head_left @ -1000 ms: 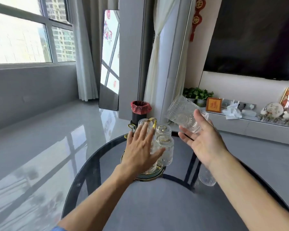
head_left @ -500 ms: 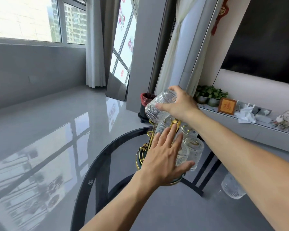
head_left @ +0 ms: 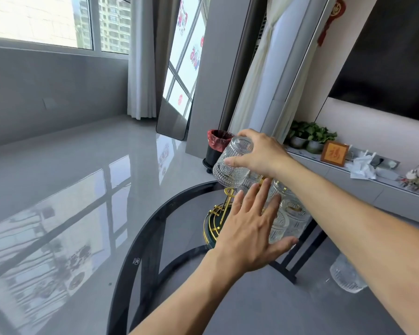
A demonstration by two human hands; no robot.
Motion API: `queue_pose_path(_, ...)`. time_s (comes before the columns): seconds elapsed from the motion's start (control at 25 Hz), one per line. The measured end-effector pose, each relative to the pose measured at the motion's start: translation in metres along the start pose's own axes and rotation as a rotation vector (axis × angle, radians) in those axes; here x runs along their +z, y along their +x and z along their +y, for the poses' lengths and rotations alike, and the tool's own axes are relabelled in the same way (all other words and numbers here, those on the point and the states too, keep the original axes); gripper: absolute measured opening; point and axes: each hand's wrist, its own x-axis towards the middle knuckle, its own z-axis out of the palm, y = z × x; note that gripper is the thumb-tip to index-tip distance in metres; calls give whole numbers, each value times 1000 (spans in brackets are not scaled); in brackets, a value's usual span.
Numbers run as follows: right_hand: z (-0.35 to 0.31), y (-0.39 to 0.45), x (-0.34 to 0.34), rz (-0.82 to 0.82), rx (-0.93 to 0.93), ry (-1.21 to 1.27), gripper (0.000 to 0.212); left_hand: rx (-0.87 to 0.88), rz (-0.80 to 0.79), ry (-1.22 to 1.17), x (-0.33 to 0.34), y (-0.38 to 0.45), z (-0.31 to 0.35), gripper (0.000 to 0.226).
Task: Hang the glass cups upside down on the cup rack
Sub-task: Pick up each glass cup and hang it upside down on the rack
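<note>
A gold wire cup rack on a dark round base stands on the glass table. Several ribbed glass cups hang upside down on its right side. My right hand grips one more glass cup, mouth down and tilted, over the rack's upper left prong. My left hand lies flat with fingers spread against the near side of the hanging cups and holds nothing. One more glass cup stands on the table at the right, partly behind my right forearm.
The round table's dark rim curves along the left, with shiny floor beyond. A black bin with a red liner stands behind the rack. A low shelf with plants and a frame runs along the right wall.
My right hand carried the cup from the right over to the rack's upper left and turned it mouth down. My left hand stayed against the hanging cups. The camera came closer.
</note>
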Motion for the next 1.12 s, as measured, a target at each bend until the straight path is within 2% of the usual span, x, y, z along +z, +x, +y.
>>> queue_pose_path(0.16,3,-4,9,-78,-20,-83,79,-2,2,-3,-1,0,0,86)
queue_pose_path(0.48,6,-1,30,-190,22,-373,69,15,40,7,-3,1,-2,80)
queue_pose_path(0.72,6,-3,23,-319,-3,-487,47,11,37,33,1,0,-1,82)
queue_pose_path(0.8,6,-9,14,-283,2,-304,44,2,12,36,-2,-1,0,86)
queue_pose_path(0.92,17,-28,-4,-89,-12,26,34,-10,-28,68,-5,-6,4,88)
queue_pose_path(1.04,45,-69,-20,101,-58,115,26,-10,-21,114,-2,-19,21,80)
queue_pose_path(1.12,76,-106,-30,168,-17,130,20,30,-22,143,3,-28,43,76)
